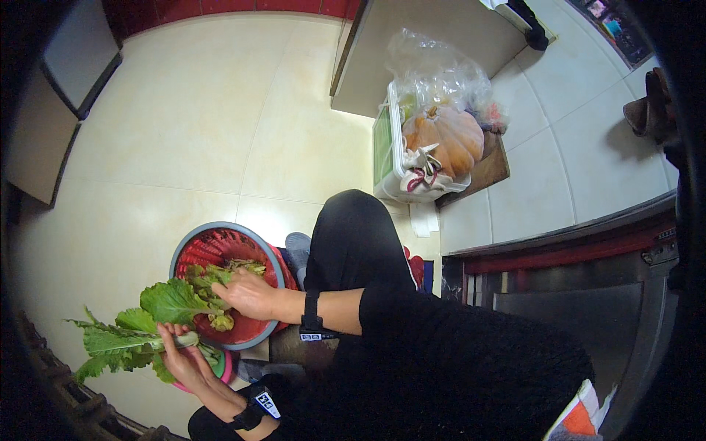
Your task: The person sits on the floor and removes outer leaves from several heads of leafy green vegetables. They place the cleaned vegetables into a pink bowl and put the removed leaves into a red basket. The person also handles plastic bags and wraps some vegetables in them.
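My left hand [181,351] is closed around the pale stem end of a leafy green vegetable [113,340], whose leaves spread to the left. My right hand [242,293] is over a red plastic basket [223,227] with a grey rim, its fingers at leafy greens; whether they grip a leaf is hard to tell. Wilted yellowish leaves [222,321] lie inside the basket. One broad green leaf [174,302] extends over the basket's left rim, between my hands. Under my left hand, a pink-rimmed green container [227,366] is partly hidden.
A white-and-green bin [395,138] holds a large orange pumpkin [444,140], cloth gloves [422,171] and a clear plastic bag [436,66]. It stands beside a cabinet [419,44]. A grey slipper [298,251] shows between the basket and my knee. Dark rails run along the lower left.
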{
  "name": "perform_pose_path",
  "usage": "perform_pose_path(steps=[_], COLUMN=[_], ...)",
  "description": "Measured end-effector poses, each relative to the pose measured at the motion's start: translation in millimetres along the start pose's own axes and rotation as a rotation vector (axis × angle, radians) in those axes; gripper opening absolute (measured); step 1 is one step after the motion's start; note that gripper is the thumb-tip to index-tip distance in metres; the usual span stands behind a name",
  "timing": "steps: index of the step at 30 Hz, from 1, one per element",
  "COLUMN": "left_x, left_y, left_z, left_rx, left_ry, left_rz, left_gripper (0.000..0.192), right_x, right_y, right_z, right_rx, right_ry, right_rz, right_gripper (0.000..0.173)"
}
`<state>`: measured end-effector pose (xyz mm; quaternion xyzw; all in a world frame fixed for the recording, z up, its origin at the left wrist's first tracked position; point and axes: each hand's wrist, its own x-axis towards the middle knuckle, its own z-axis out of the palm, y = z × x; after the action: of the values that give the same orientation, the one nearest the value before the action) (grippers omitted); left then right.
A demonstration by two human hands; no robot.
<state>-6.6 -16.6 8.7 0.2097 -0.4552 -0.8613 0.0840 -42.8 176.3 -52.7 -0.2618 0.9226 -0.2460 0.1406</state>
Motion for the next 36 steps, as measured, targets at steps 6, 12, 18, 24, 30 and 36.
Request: perform_pose_path(steps=[6,12,18,24,30,36], left_x=[0.7,-0.5,2.8,2.7,2.8,4.1], left_y=[-1.4,-2.2,-2.1,-3.3,-3.6,-5.9], left_z=[-0.5,2.8,2.5,2.7,5.9,3.0], left_rx=[0.037,0.071,0.048,0.056,0.087,0.090], left_ry=[-0.009,0.029,0.026,0.036,0.042,0.017], left_rz=[0.017,0.042,0.002,0.010,0.010,0.013], left_gripper=[0.018,0.019,0.019,0.020,0.020,0.020], right_x=[-3.3,-11.1,-6.7,-17.0,-13.1,-27.8], right_y=[0.9,-8.8,-5.5,-7.4,-0.9,-10.9], right_z=[-3.5,-12.5,-23.0,-26.0,-23.0,-55.6], right_rx=[0.148,0.173,0.258,0.113,0.212,0.191], right_ry=[0.107,0.049,-0.186,0.125,0.200,0.321], right_rz=[-0.021,0.051,0.159,-0.067,-0.052,-0.050], right_gripper=[0.052,0.047,0.059,0.056,0.062,0.022])
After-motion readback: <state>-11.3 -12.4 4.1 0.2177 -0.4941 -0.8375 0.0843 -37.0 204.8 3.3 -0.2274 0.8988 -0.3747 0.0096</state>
